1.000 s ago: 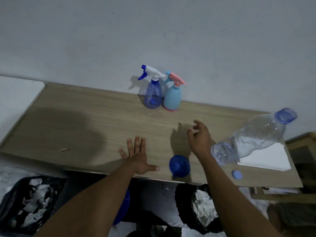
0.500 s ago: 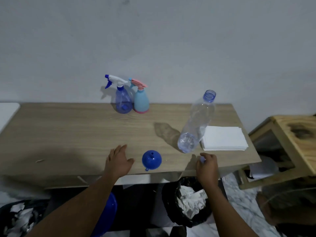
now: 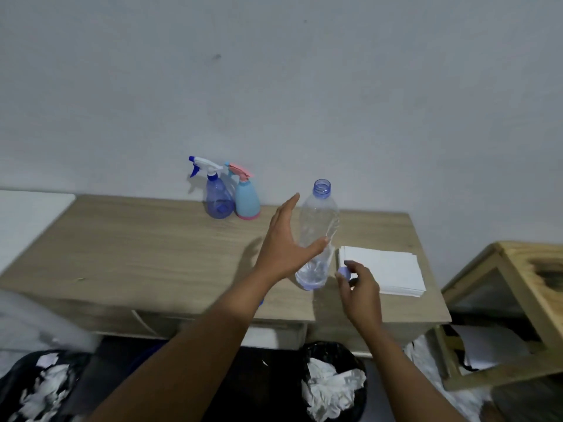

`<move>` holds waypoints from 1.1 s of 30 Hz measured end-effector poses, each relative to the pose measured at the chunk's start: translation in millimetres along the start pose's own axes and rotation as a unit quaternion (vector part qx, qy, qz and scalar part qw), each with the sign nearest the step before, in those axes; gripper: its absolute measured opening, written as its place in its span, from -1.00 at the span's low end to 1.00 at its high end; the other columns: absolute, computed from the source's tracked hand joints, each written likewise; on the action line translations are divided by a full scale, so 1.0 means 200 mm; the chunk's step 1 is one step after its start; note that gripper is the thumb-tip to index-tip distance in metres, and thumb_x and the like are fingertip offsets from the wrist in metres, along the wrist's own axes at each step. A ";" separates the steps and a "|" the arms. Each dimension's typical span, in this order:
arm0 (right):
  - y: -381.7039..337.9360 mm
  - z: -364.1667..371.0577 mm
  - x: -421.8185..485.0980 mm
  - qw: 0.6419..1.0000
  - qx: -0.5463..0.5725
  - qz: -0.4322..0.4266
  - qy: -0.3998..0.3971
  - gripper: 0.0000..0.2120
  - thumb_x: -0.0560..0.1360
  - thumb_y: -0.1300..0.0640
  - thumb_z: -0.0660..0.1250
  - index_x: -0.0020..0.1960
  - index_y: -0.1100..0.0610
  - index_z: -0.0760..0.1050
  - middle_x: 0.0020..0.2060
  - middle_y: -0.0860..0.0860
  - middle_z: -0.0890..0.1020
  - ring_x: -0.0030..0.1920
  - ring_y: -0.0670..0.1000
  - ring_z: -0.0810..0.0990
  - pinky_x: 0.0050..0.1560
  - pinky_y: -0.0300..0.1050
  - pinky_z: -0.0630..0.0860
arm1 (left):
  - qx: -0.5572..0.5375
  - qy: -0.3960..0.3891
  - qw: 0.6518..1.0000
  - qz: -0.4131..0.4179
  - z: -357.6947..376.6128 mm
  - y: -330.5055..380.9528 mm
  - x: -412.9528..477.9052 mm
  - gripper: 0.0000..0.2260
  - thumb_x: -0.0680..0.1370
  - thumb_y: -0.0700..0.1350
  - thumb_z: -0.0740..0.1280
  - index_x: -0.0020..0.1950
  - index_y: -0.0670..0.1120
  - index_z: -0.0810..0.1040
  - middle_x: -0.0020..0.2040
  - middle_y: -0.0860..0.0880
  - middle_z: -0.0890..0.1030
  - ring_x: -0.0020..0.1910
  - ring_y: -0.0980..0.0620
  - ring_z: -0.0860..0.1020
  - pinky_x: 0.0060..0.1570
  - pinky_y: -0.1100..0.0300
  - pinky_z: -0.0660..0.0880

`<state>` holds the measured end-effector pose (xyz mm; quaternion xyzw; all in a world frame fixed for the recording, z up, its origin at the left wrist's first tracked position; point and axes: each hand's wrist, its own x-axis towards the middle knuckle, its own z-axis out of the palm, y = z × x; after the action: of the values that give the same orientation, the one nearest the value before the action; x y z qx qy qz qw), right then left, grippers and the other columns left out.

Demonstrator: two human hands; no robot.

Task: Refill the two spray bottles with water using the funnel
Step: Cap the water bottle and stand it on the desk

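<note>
Two spray bottles stand together against the wall: a clear blue one [image 3: 215, 198] with a white and blue trigger, and a light blue one [image 3: 247, 200] with a pink trigger. A clear plastic water bottle [image 3: 320, 226] stands uncapped on the wooden table [image 3: 137, 248], nearly empty. My left hand [image 3: 285, 243] is spread open beside it, thumb touching its side. My right hand [image 3: 359, 287] pinches the small blue cap [image 3: 344, 273] near the bottle's base. The blue funnel is hidden behind my left forearm.
A stack of white paper napkins [image 3: 384, 269] lies right of the bottle. Two black bins with crumpled paper [image 3: 333, 388] [image 3: 42, 388] sit below the table's front edge. A wooden stool [image 3: 524, 284] stands at the right.
My right hand picked the cap up from the table's front edge and raised it toward the bottle. My left hand left the table near the funnel and reached the bottle's side.
</note>
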<state>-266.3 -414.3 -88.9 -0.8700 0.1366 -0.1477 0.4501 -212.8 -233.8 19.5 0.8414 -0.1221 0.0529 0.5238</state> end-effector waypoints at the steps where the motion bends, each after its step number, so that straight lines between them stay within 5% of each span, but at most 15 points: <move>1: -0.09 -0.06 0.06 0.999 0.040 -0.010 0.016 -0.72 0.56 0.16 0.38 0.25 0.18 0.53 0.10 0.03 0.60 -0.08 0.01 0.59 -0.12 -0.37 0.46 | -0.002 0.006 1.000 0.003 0.02 0.03 0.02 -0.11 0.35 0.17 0.53 0.55 0.13 0.12 0.52 0.14 0.25 0.47 0.15 0.25 0.41 0.17 0.28; 7: -0.64 -0.39 0.35 0.981 0.132 -0.143 -0.027 -0.75 0.57 0.15 0.37 0.25 0.09 0.55 0.13 -0.07 0.61 0.02 -0.18 0.60 -0.09 -0.47 0.49 | 0.019 0.043 0.999 0.011 0.08 0.13 0.11 -0.26 0.37 0.13 0.54 0.47 0.05 0.31 0.39 0.08 0.44 0.31 0.08 0.45 0.32 0.06 0.44; 14: -0.92 -0.46 0.49 0.930 -0.101 -0.305 -0.178 -0.70 0.60 0.15 0.32 0.32 0.06 0.53 0.23 -0.05 0.59 0.05 -0.15 0.53 0.11 -0.26 0.45 | 0.006 0.051 0.998 -0.026 0.10 0.14 0.11 -0.36 0.40 0.07 0.54 0.42 0.04 0.37 0.30 0.09 0.50 0.23 0.11 0.47 0.17 0.23 0.41; 18: -1.02 -0.48 0.54 0.899 -0.191 -0.305 -0.250 -0.70 0.61 0.21 0.26 0.31 0.06 0.55 0.28 -0.04 0.57 0.24 -0.01 0.53 0.15 -0.25 0.37 | 0.009 0.053 0.998 -0.026 0.09 0.15 0.12 -0.40 0.40 0.04 0.54 0.37 0.03 0.42 0.24 0.08 0.54 0.20 0.10 0.50 0.13 0.25 0.42; 21: -1.07 -0.49 0.57 0.881 -0.240 -0.296 -0.282 -0.74 0.60 0.13 0.32 0.27 0.07 0.57 0.20 -0.04 0.58 0.20 0.03 0.55 0.10 -0.20 0.40 | 0.008 0.054 0.998 -0.029 0.09 0.15 0.12 -0.43 0.39 0.01 0.55 0.34 0.04 0.44 0.20 0.09 0.56 0.16 0.10 0.52 0.09 0.25 0.45; 24: -1.07 -0.46 0.59 0.910 -0.225 -0.248 -0.244 -0.75 0.51 -0.04 0.43 0.05 0.12 0.61 -0.04 -0.01 0.65 -0.03 0.04 0.63 -0.08 -0.14 0.51 | 0.013 0.062 0.997 -0.035 0.10 0.15 0.12 -0.41 0.39 0.03 0.55 0.36 0.09 0.42 0.24 0.14 0.54 0.20 0.14 0.49 0.17 0.21 0.46; 28: -1.00 -0.36 0.53 0.934 -0.253 -0.226 -0.115 -0.49 0.45 -0.33 0.33 -0.07 0.15 0.50 -0.18 0.04 0.59 -0.19 0.06 0.57 -0.22 -0.05 0.51 | 0.034 0.061 0.997 -0.044 0.11 0.13 0.13 -0.37 0.39 0.10 0.54 0.39 0.07 0.38 0.29 0.10 0.54 0.31 0.10 0.47 0.27 0.11 0.46; 30: -0.96 -0.34 0.51 0.953 -0.184 -0.218 -0.104 -0.49 0.45 -0.33 0.34 -0.02 0.13 0.51 -0.13 0.01 0.58 -0.15 0.04 0.56 -0.22 -0.08 0.49 | 0.037 0.063 0.996 -0.054 0.10 0.13 0.13 -0.34 0.40 0.10 0.53 0.43 0.07 0.35 0.34 0.06 0.51 0.35 0.08 0.45 0.30 0.10 0.45; 33: -0.92 -0.34 0.51 0.959 -0.037 -0.200 -0.196 -0.54 0.53 -0.18 0.34 0.31 0.08 0.52 0.17 0.00 0.56 0.08 0.00 0.56 0.11 -0.13 0.51 | 0.034 0.057 0.996 -0.063 0.10 0.14 0.14 -0.30 0.41 0.08 0.53 0.48 0.05 0.30 0.38 0.03 0.48 0.37 0.05 0.43 0.31 0.10 0.43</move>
<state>-178.3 -400.1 112.7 -0.9075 -0.1257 -0.0558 0.3969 -192.8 -268.3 40.3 0.8606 -0.0364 0.0719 0.5029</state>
